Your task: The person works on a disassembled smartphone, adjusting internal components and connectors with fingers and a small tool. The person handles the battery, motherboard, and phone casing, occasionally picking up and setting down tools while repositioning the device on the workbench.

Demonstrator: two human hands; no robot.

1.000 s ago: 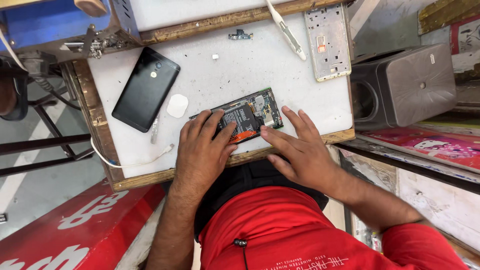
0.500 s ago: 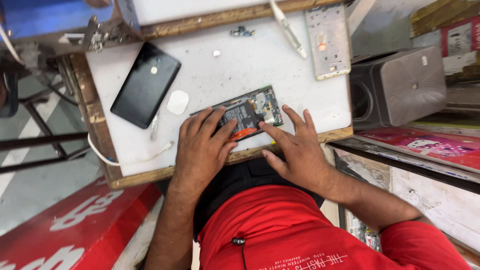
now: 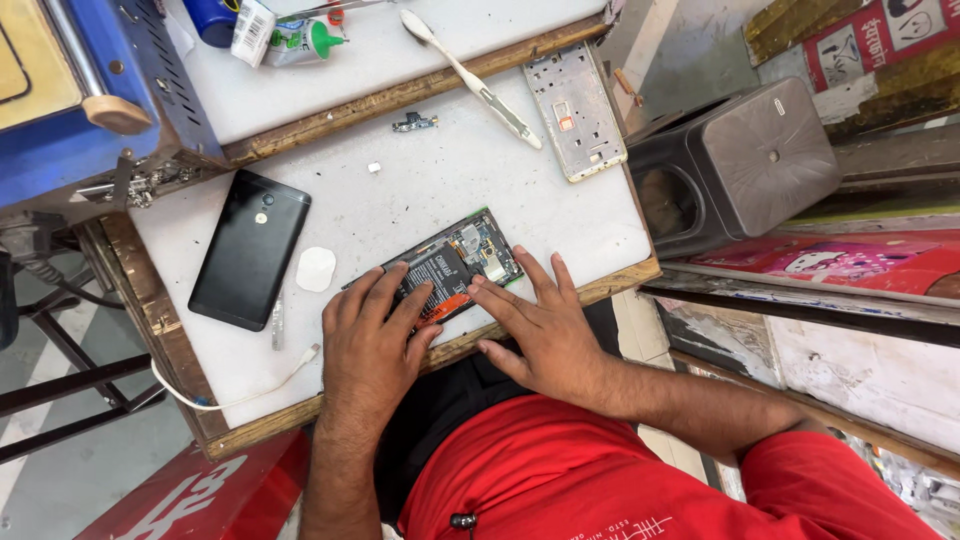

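An opened phone (image 3: 455, 262) lies near the front edge of the white worktable (image 3: 440, 180), its battery and circuit board showing. My left hand (image 3: 368, 345) lies flat over the phone's left half, fingers spread and pressing down. My right hand (image 3: 535, 325) rests beside it, its fingertips touching the phone's right end. A black back cover (image 3: 250, 248) lies to the left, with a small white pad (image 3: 316, 269) between it and the phone.
A silver phone frame (image 3: 576, 113) and a white toothbrush (image 3: 470, 78) lie at the back. A white cable (image 3: 240, 388) trails at the front left. A blue machine (image 3: 70, 90) stands at the back left, a grey box (image 3: 740, 165) to the right.
The view has shifted, so the table sits lower in frame. My right fingers have slid closer onto the phone's right end. My left hand stays pressed on the phone.
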